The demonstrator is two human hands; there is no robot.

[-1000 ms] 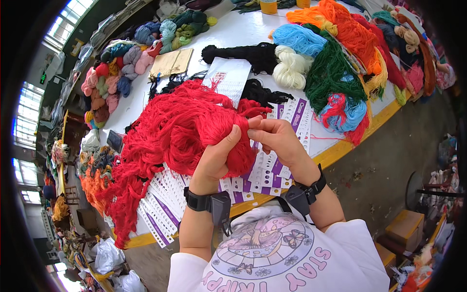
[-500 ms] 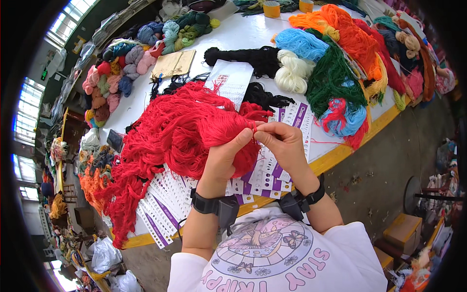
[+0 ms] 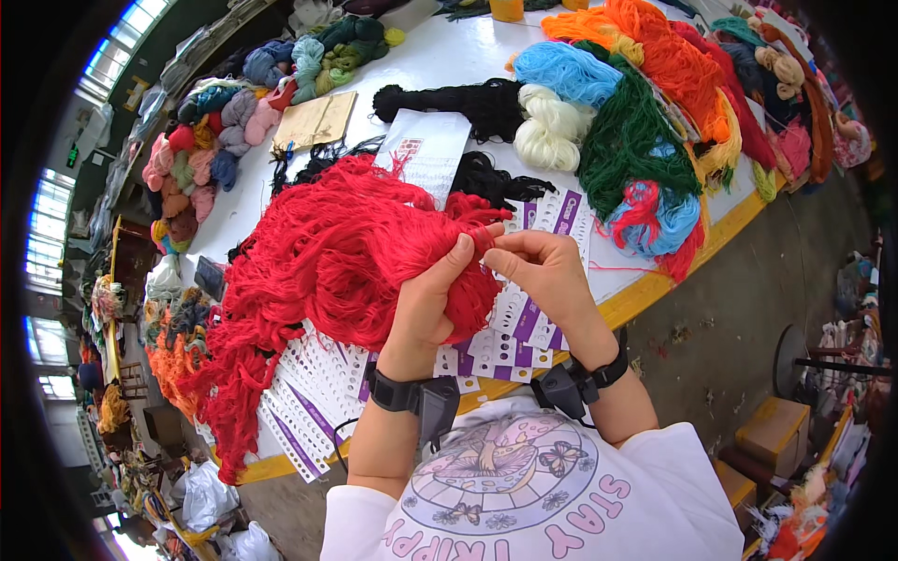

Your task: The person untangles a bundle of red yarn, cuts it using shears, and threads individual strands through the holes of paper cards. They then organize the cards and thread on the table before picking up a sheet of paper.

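Yellow-edged table [image 3: 421,58], white top. Red yarn [image 3: 323,257] heaped from 9 to 10 o'clock of your left hand [image 3: 426,304], which still grips its near end. Last half second: slight shift only; you're at the same edge, right hand [image 3: 550,271] fingertips close together there, pinch on a strand can't be told. Black skein [image 3: 491,107] just past 12, cream skein [image 3: 545,138] at 1. Red yarn partly covers perforated cards [image 3: 304,407] at 8.
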